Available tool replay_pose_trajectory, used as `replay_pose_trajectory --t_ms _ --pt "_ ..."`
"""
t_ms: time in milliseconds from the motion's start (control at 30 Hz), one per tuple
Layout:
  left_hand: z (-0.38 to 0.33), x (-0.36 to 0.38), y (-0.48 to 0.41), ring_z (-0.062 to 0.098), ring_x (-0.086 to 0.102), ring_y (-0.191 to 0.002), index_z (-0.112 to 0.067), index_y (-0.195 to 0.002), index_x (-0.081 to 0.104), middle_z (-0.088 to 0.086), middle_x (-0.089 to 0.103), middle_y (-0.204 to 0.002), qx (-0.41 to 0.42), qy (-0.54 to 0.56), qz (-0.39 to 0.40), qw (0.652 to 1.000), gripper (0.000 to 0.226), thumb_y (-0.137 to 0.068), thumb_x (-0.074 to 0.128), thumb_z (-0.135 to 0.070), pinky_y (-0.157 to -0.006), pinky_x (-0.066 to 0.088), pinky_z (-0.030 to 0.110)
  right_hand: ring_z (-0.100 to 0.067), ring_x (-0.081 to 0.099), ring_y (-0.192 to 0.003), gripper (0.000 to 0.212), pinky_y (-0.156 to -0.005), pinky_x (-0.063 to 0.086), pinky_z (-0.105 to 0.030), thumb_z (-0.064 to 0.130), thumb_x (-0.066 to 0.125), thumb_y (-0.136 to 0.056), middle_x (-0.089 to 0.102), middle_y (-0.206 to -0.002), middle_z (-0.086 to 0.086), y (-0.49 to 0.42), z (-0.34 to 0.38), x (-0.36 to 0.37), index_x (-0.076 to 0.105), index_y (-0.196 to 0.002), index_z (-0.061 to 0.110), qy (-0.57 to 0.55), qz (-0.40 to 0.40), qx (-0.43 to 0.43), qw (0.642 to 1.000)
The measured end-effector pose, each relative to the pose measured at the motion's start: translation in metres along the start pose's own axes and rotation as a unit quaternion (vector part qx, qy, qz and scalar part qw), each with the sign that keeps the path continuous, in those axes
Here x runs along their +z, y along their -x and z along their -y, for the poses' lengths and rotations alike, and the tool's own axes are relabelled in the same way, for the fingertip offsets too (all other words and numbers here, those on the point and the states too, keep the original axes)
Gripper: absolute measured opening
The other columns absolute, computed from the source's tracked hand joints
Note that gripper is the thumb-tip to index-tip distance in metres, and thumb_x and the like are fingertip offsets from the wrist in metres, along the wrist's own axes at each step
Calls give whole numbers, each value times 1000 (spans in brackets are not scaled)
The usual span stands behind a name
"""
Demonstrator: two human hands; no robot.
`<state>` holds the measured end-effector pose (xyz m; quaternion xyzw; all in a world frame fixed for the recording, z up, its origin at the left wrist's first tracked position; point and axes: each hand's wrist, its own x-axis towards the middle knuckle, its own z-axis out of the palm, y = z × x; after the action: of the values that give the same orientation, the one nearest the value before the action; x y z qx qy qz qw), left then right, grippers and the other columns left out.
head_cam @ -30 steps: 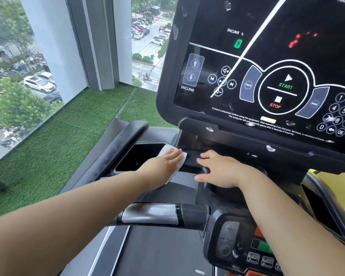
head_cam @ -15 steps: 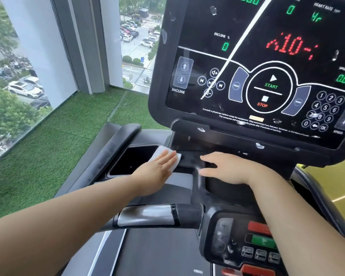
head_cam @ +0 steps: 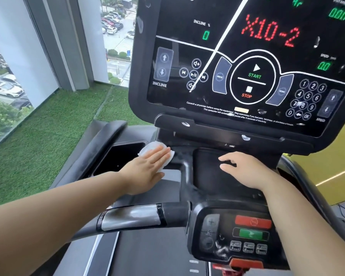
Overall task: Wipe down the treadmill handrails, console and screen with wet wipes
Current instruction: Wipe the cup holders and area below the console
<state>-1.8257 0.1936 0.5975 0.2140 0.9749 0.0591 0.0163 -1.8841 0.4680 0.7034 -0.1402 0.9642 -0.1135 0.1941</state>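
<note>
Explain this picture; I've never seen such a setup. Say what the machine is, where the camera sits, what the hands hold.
It is a treadmill, seen from a camera worn on the person's head, looking down over both arms. The big dark panel is the console screen, showing START and STOP. The left hand presses a white wet wipe flat on the tray beside a dark cup recess. The right hand, fingers relaxed, is over the middle tray, holding nothing. The near bar is a handrail.

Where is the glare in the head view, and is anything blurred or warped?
Head view: a bright diagonal streak of glare crosses the screen, and small glints dot its lower edge. The wide-angle lens slants the window frame. Left hand, wipe and right hand look sharp.
</note>
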Motion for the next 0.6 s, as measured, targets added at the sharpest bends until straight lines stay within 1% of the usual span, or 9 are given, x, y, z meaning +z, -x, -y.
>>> replay_pose_trajectory --t_ms 67,100,167,200,267,333,433,533,600 --pt "-4 -2 -10 34 41 -132 3 -138 41 17 44 -142 7 -12 15 1000 65 -100 12 -41 -105 33 52 -14 44 -126 34 -97 32 -24 33 49 -97 49 -136 5 -3 -2 0 53 -130 27 -5 6 6 1000" --pt "-8 -4 -17 33 39 -134 2 -139 39 17 42 -144 18 -10 11 1000 68 -99 8 -43 -108 30 48 -14 45 -126 34 -97 33 -25 33 49 -97 50 -135 4 -4 -1 0 54 -130 26 -9 4 7 1000" --pt "-17 -5 -30 26 16 -144 -3 -148 18 12 20 -155 37 -24 -25 999 79 -91 -9 -51 -118 6 31 -13 45 -125 34 -97 33 -25 33 50 -97 50 -135 5 -6 -1 0 54 -130 26 -20 -2 9 1000" --pt "-18 -6 -33 23 5 -146 -5 -148 10 10 12 -157 35 -14 -25 999 82 -87 -16 -54 -117 -5 25 -13 45 -125 34 -97 32 -24 33 50 -96 50 -135 6 -7 -2 0 54 -129 25 -23 -3 9 1000" --pt "-14 -7 -32 20 -4 -143 -7 -147 9 6 9 -155 57 19 -52 997 87 -85 -21 -59 -113 -13 19 -13 47 -123 33 -96 33 -24 33 50 -96 52 -134 6 -8 -5 0 55 -128 26 -29 -8 10 999" --pt "-5 -5 -23 16 -10 -140 -13 -145 3 -1 3 -153 69 47 -39 996 83 -83 -21 -63 -110 -16 14 -14 48 -122 33 -97 34 -25 32 50 -96 53 -133 6 -9 -10 0 55 -127 24 -40 -18 21 999" --pt "-4 -5 -21 19 -9 -140 -15 -143 2 -3 1 -151 63 72 -43 995 79 -84 -17 -64 -111 -15 14 -14 48 -122 34 -99 36 -29 35 48 -96 53 -133 8 -11 -14 -2 53 -129 25 -44 -33 43 998" --pt "-22 -6 -39 16 -6 -144 -15 -147 3 -5 -1 -153 41 64 -30 997 89 -79 -22 -67 -114 -13 19 -15 46 -125 37 -101 36 -30 37 47 -96 51 -137 7 -12 -12 -3 51 -131 25 -33 -25 46 998" --pt "-29 -8 -46 11 -10 -143 -15 -149 2 -6 -7 -153 32 57 -19 998 98 -73 -27 -69 -113 -15 19 -16 47 -125 38 -100 36 -29 37 47 -96 50 -138 7 -12 -12 -3 51 -131 25 -29 -25 47 998"
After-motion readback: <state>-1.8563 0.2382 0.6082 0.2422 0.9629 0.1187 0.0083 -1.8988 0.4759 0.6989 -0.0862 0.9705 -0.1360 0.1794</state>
